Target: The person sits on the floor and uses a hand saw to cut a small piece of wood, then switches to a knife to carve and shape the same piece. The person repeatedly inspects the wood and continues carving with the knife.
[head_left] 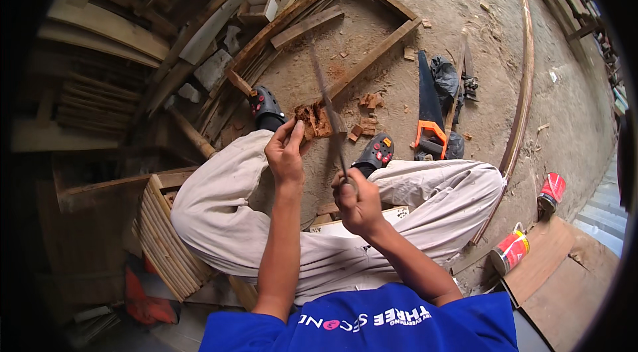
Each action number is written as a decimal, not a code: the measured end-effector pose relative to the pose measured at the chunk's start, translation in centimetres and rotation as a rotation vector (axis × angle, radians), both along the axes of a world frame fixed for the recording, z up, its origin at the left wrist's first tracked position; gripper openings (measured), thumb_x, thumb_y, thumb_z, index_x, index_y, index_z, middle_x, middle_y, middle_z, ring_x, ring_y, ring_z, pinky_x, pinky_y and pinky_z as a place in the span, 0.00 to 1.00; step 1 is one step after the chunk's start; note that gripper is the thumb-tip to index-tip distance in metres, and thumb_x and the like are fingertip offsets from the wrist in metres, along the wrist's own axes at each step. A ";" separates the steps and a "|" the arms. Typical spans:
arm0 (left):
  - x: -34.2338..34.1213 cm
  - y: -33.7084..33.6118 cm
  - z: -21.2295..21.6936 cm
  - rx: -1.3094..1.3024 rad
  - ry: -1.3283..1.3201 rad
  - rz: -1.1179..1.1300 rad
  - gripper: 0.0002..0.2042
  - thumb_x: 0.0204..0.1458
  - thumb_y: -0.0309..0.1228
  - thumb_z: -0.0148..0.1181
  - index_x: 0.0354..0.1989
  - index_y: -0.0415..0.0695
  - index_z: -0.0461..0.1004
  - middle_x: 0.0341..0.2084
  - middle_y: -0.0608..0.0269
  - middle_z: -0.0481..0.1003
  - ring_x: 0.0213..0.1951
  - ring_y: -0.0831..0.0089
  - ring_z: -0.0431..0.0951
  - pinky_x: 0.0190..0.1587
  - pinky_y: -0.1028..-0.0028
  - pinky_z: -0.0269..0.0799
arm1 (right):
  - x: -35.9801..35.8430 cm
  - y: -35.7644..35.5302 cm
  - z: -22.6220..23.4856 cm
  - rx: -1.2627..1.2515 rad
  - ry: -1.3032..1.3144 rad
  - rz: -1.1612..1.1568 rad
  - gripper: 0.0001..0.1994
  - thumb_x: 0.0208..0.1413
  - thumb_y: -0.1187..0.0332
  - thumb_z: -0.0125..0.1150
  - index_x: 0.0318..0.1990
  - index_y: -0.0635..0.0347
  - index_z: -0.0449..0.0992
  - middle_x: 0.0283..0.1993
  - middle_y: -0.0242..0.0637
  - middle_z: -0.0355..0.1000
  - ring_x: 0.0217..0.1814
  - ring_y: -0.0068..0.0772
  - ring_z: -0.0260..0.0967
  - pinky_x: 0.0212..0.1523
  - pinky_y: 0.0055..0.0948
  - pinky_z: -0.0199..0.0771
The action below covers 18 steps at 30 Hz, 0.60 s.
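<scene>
My left hand grips a small reddish-brown block of wood, held out over my knees. My right hand is closed around the handle of a long, narrow blade that points away from me and rests against the block. I sit with both legs in light trousers spread apart. My feet in dark clogs rest on the sandy ground.
Wood chips lie by my feet. A handsaw with an orange handle lies right of them, beside a dark bag. A wooden frame and stacked planks lie ahead and left. Two red cans stand at right.
</scene>
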State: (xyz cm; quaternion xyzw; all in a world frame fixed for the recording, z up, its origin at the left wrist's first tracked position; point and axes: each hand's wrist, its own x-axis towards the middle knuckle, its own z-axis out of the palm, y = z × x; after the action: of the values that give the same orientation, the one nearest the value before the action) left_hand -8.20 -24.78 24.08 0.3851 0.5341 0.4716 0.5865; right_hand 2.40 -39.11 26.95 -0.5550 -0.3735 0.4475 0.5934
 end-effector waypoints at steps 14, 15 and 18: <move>-3.5 0.4 0.3 -0.016 -0.026 0.051 0.10 0.61 0.31 0.61 0.48 0.41 0.78 0.39 0.66 0.80 0.41 0.78 0.80 0.40 0.71 0.83 | 0.2 0.8 -5.2 -0.397 0.279 0.019 0.25 0.67 0.48 0.54 0.30 0.65 0.72 0.19 0.31 0.67 0.21 0.21 0.65 0.23 0.29 0.65; -3.8 0.4 0.4 -0.021 -0.022 0.046 0.10 0.61 0.31 0.60 0.48 0.41 0.78 0.40 0.65 0.80 0.41 0.78 0.80 0.41 0.71 0.83 | 0.4 1.1 -5.0 -0.371 0.226 0.014 0.24 0.65 0.49 0.57 0.31 0.65 0.73 0.19 0.32 0.69 0.22 0.22 0.66 0.24 0.29 0.66; -4.8 0.4 0.6 -0.043 -0.004 0.023 0.11 0.62 0.31 0.59 0.50 0.42 0.77 0.43 0.65 0.79 0.43 0.78 0.80 0.43 0.69 0.83 | 0.6 2.1 -5.1 -0.304 0.115 -0.007 0.22 0.60 0.51 0.65 0.34 0.66 0.75 0.20 0.35 0.72 0.24 0.22 0.68 0.27 0.30 0.69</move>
State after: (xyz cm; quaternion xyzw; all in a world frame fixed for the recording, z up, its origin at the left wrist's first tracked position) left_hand -12.98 -24.41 24.71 0.3650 0.5473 0.4676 0.5904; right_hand 3.00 -37.06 21.90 -0.6133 -0.2651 0.5277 0.5246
